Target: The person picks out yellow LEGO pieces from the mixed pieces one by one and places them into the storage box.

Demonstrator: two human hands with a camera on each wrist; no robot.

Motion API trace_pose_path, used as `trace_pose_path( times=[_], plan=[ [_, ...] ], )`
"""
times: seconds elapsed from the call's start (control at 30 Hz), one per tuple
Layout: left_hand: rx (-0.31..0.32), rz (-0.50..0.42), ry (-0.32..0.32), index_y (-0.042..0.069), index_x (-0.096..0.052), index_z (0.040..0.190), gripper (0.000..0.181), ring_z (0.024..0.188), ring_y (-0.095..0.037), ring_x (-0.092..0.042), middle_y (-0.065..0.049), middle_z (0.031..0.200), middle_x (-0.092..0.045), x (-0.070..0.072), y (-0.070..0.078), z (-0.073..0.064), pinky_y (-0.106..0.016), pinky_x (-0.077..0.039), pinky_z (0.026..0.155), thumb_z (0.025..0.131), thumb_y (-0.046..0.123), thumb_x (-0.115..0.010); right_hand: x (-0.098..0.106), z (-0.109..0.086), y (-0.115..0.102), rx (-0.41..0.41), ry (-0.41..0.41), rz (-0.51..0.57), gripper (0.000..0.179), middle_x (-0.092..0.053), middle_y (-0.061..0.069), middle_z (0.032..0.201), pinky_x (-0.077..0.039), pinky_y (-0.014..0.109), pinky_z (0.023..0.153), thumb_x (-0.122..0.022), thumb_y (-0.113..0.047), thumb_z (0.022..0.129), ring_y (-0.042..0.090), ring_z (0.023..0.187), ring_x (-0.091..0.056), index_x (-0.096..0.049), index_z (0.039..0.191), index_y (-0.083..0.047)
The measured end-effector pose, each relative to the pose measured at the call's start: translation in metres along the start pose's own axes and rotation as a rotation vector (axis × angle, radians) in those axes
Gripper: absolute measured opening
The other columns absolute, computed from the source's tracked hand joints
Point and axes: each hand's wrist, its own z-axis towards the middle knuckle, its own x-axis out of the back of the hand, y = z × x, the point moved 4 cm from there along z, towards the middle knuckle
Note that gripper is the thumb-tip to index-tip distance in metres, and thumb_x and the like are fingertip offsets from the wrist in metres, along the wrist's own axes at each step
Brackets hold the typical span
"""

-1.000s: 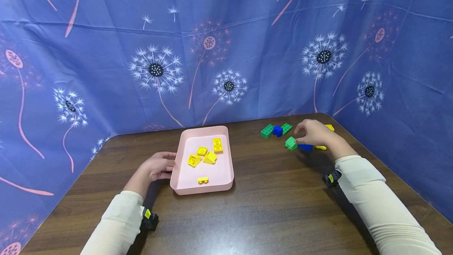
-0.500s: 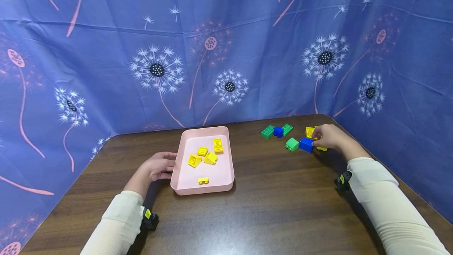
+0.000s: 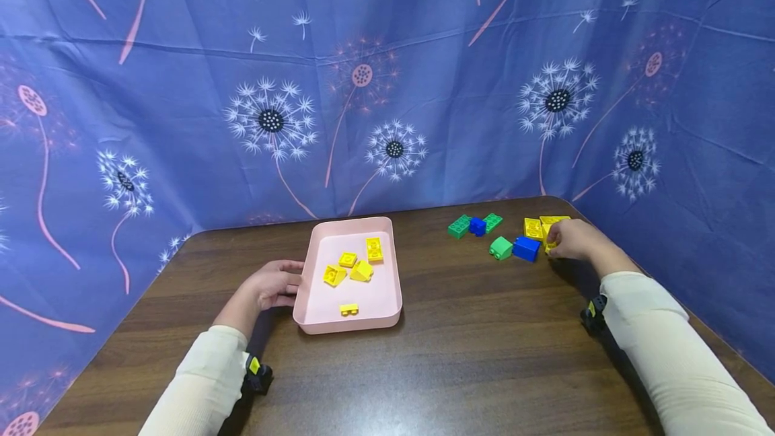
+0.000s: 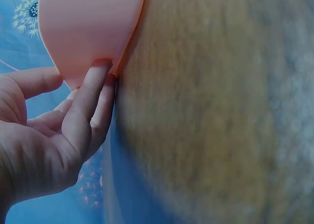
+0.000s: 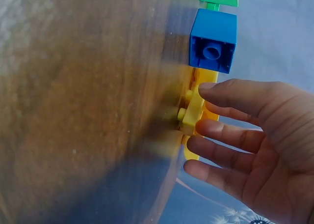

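At the right end of a group of bricks, my right hand point(image 3: 578, 241) pinches a yellow toy brick point(image 5: 194, 111) between thumb and fingers. The brick's studs face sideways in the right wrist view. Directly beside it stands a blue brick point(image 3: 526, 248), its hollow underside visible in the right wrist view. More yellow bricks point(image 3: 533, 228) lie just behind. My left hand point(image 3: 275, 284) touches the left side of a pink tray point(image 3: 348, 325) with extended fingers; the left wrist view shows the fingertips against the tray's wall point(image 4: 93, 27). Several yellow bricks point(image 3: 361, 271) lie scattered inside the tray.
Left of the blue brick is a light green brick point(image 3: 500, 248). Farther back lie two darker green bricks point(image 3: 459, 226) with a small blue brick point(image 3: 477, 226) between them. A blue dandelion-print cloth point(image 3: 460, 120) hangs behind the wooden table point(image 3: 460, 342).
My right hand has moved right, from above the blue brick to the yellow brick beside it, uncovering the blue one. My left hand and the tray stay put.
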Motion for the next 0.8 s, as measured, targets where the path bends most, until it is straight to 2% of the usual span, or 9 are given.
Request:
trace_pose_path(
  times=[0.17, 0.37, 0.67, 0.8],
  plan=[
    [0.003, 0.005, 0.003, -0.005, -0.031, 0.145, 0.058, 0.088, -0.022, -0.067, -0.021, 0.111, -0.064, -0.0007, 0.0002, -0.0003, -0.043, -0.057, 0.078, 0.092, 0.001, -0.053, -0.0003, 0.0010, 0.0017, -0.013, -0.001, -0.014, 0.035, -0.066, 0.017, 0.089, -0.050, 0.054, 0.078, -0.079, -0.016, 0.077, 0.031, 0.080, -0.059, -0.066, 0.099, 0.008],
    [0.003, 0.011, 0.014, -0.004, -0.033, 0.145, 0.057, 0.087, -0.022, -0.067, -0.021, 0.111, -0.064, -0.0001, 0.0018, 0.0013, -0.042, -0.057, 0.078, 0.092, 0.001, -0.053, -0.0007, 0.0051, 0.0014, -0.014, 0.047, -0.045, 0.040, -0.065, 0.027, 0.100, -0.047, 0.060, 0.085, -0.079, -0.017, 0.076, 0.041, 0.090, -0.060, -0.065, 0.102, 0.010],
    [-0.005, 0.005, 0.012, -0.006, -0.032, 0.145, 0.058, 0.086, -0.021, -0.067, -0.020, 0.108, -0.065, 0.0007, -0.0005, 0.0026, -0.042, -0.057, 0.077, 0.091, 0.000, -0.053, -0.0054, 0.0080, -0.0020, 0.016, 0.047, -0.083, 0.026, -0.066, 0.026, 0.097, -0.046, 0.060, 0.086, -0.077, -0.011, 0.075, 0.043, 0.090, -0.060, -0.069, 0.092, 0.006],
    [0.001, 0.008, 0.016, -0.005, -0.032, 0.145, 0.058, 0.085, -0.020, -0.066, -0.019, 0.107, -0.064, 0.0003, -0.0006, 0.0027, -0.042, -0.057, 0.077, 0.091, 0.000, -0.053, -0.0053, 0.0077, -0.0013, 0.024, 0.039, -0.072, 0.024, -0.066, 0.023, 0.093, -0.047, 0.058, 0.083, -0.078, -0.010, 0.073, 0.039, 0.085, -0.059, -0.068, 0.089, 0.004]
  ],
)
